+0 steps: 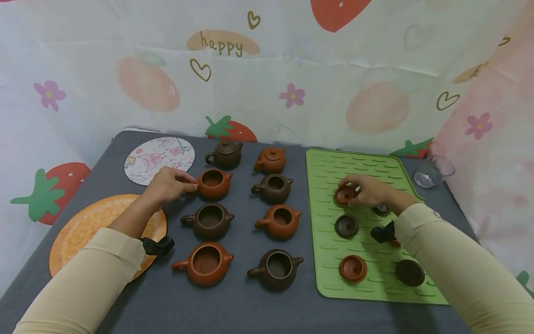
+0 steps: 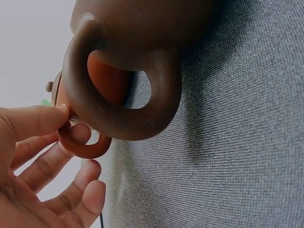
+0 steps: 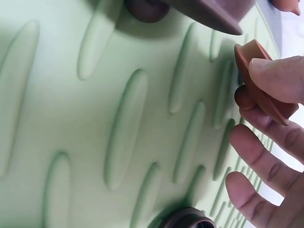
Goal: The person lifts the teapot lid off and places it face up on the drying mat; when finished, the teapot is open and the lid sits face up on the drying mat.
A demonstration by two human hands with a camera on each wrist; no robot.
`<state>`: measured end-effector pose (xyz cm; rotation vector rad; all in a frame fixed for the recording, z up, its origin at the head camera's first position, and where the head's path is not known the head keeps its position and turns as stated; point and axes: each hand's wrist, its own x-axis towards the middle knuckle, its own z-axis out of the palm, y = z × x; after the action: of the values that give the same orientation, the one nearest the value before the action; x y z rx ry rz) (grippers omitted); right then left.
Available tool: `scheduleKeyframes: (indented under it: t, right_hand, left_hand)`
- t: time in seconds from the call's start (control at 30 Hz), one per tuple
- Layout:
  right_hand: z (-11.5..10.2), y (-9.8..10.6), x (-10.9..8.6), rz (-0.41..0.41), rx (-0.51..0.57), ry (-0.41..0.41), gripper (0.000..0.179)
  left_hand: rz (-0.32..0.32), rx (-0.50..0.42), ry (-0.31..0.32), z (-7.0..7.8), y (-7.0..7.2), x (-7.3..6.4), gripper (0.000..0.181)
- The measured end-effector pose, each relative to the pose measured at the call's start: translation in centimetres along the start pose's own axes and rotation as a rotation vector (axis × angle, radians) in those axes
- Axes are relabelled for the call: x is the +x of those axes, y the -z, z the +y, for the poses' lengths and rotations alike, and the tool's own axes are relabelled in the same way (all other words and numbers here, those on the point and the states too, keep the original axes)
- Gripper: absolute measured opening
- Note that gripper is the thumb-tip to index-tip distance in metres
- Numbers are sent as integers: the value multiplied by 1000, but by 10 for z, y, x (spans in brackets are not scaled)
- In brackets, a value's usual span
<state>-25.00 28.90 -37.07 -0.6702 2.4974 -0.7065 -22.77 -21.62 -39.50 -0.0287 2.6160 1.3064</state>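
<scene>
My left hand pinches the handle of a lidless red-clay teapot in the left column. A brown teapot looms in front of it in the left wrist view. Over the green mat, my right hand holds a red-clay lid between thumb and fingers, its knob pointing down toward the mat. A dark brown lid lies upside down just nearer on the mat. Behind that hand, another dark lid is partly covered.
Two lidded teapots, one brown and one red, stand at the back; several lidless ones fill the two columns. More lids, including a red one, lie on the mat. A clear glass, floral mat and orange mat flank them.
</scene>
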Motion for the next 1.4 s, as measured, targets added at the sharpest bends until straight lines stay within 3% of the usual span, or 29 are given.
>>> scheduleKeyframes:
  t: [0.53, 0.83, 1.2, 1.4]
  right_hand:
    - [7, -1, -3, -3, 15, -10, 56]
    - [2, 12, -10, 9, 40, -57, 61]
    - [-8, 32, -22, 39, 53, -33, 57]
    - [-17, 39, -25, 24, 48, -21, 58]
  left_hand:
    - [-2, 10, -13, 1, -1, 2, 22]
    - [11, 34, -72, 9, 4, -2, 27]
    - [75, 80, -158, 39, 10, -5, 28]
    - [67, 60, -215, 60, 7, -4, 32]
